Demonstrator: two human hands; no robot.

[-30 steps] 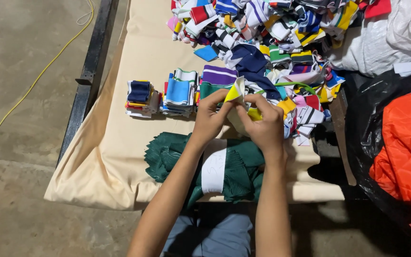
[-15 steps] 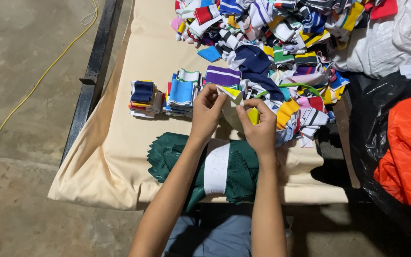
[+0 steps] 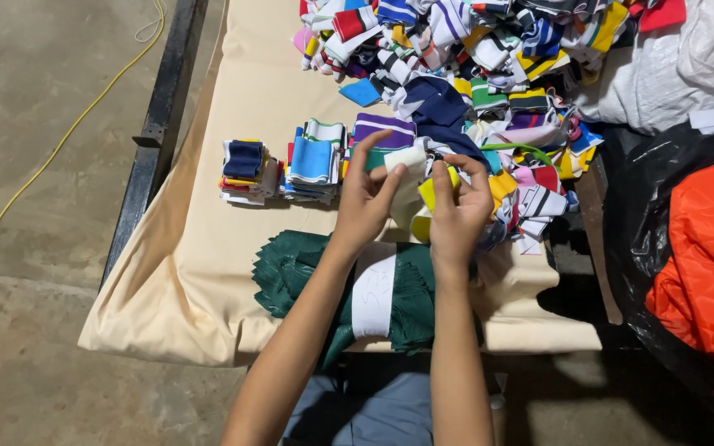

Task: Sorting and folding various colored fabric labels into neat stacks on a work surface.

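1. Both hands were up near the middle of the frame, working one small folded fabric piece (image 3: 406, 177) — cream-white with a yellow part showing low and to the right.
2. My left hand (image 3: 367, 196) was pinched on the left edge of that piece, thumb pressed across the front, index finger sticking up loose and the rest curled behind. So mostly closed, with one finger free.
3. My right hand (image 3: 459, 206) was closed on the right side of it, fingertips hooked over the top edge and the yellow bit peeking out beside the thumb.
4. The piece was held off the table, just in front of the near edge of the big heap of fabric scraps (image 3: 473, 58) filling the upper middle and upper right — stripes, navy, yellow, green, red, all jumbled.
5. Left of my hands sat two tidy little stacks: one with a navy piece on top (image 3: 244, 168), and one topped with light blue (image 3: 314, 161). A purple striped piece (image 3: 383, 130) lay just above my left hand.
6. Under my forearms, lower centre, was a bundle of dark green fabric (image 3: 291, 268) with a white band (image 3: 373, 289) wrapped around it.
7. Everything sat on a beige cloth (image 3: 200, 281) draped over the table.
8. Right edge of the frame: a black plastic bag (image 3: 646, 248) with something bright orange (image 3: 708, 272) in it, and a white sack (image 3: 687, 66) above.
9. Upper left was concrete floor with a yellow cable (image 3: 59, 144) running across it.
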